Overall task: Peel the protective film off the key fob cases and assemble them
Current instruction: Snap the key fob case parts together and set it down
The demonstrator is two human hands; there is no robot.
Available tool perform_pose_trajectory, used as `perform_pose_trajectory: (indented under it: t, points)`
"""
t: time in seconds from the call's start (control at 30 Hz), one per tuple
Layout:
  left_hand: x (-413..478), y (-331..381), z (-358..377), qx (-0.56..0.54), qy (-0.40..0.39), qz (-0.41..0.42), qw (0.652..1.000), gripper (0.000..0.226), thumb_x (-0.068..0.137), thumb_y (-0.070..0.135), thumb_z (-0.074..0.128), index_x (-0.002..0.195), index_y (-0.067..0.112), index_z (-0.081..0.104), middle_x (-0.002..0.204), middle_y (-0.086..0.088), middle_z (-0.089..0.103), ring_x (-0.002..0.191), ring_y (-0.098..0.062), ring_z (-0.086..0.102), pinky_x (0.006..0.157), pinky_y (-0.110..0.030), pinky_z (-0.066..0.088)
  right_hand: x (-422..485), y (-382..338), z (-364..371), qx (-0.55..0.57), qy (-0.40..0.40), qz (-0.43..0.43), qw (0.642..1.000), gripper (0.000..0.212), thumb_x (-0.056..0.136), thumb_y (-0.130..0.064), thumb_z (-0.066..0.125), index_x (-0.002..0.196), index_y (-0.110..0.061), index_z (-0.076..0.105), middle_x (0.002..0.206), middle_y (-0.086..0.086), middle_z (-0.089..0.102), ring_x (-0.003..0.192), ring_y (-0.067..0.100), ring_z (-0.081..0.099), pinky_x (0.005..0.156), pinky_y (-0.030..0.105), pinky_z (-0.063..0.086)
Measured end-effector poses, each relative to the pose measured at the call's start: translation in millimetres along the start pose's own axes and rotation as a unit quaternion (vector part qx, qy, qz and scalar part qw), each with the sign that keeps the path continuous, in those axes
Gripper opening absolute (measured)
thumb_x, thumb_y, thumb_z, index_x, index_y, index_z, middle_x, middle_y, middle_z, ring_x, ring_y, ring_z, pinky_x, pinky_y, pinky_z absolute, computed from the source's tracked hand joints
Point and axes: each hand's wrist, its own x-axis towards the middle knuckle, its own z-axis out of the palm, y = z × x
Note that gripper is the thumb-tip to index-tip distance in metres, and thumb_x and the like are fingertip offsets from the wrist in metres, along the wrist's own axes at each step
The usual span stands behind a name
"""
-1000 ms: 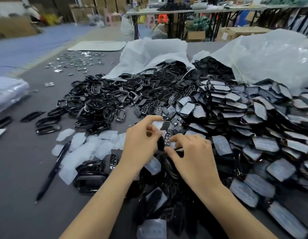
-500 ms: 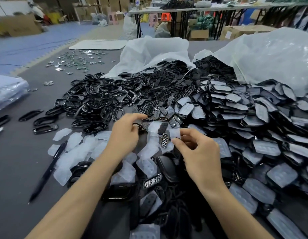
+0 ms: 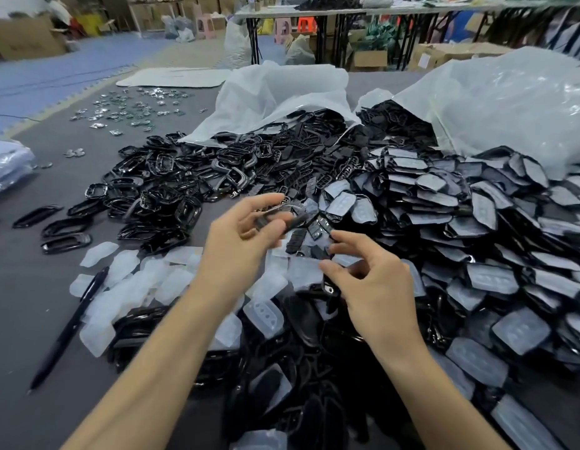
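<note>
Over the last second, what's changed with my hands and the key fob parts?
The left hand parted from the right hand, reached forward to the loose black parts, gripped a black case part and lifted it. The right hand stayed above the peeled films; whether it holds anything is unclear. The black pen, the film-covered cases and the plastic bags stayed put.

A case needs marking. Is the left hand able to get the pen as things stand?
Likely yes, once emptied: the left hand grips a case part, but the pen lies uncovered on the table to its left.
</note>
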Motion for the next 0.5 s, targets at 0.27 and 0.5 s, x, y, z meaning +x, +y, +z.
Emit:
perform_pose_trajectory:
  t: [0.27,0.5]
  points:
    - [-25.8,-12.5,21.7,-0.104,-0.022,-0.015,0.994,0.037,0.088,-0.006,0.06,0.113,0.02,0.064,0.115,0.001,0.069,0.095,-0.014,0.068,0.077,-0.017,0.054,9.8,3.3,-10.6,0.118,0.039,0.028,0.992,0.023,0.076,-0.011,0.078,0.09,-0.027,0.068,0.072,-0.007,0.069,0.067,0.007,0.066,0.065,0.013,0.049]
    - [-28.4,-13.9,24.7,-0.128,-0.036,-0.031,0.991,0.027,0.087,-0.009,0.059,0.091,0.014,0.072,0.094,-0.006,0.074,0.086,-0.013,0.071,0.078,-0.019,0.054,11.2,6.1,-11.8,0.21,0.048,0.082,0.973,0.02,0.076,-0.009,0.078,0.081,-0.028,0.073,0.065,-0.009,0.062,0.07,0.017,0.062,0.076,0.035,0.055]
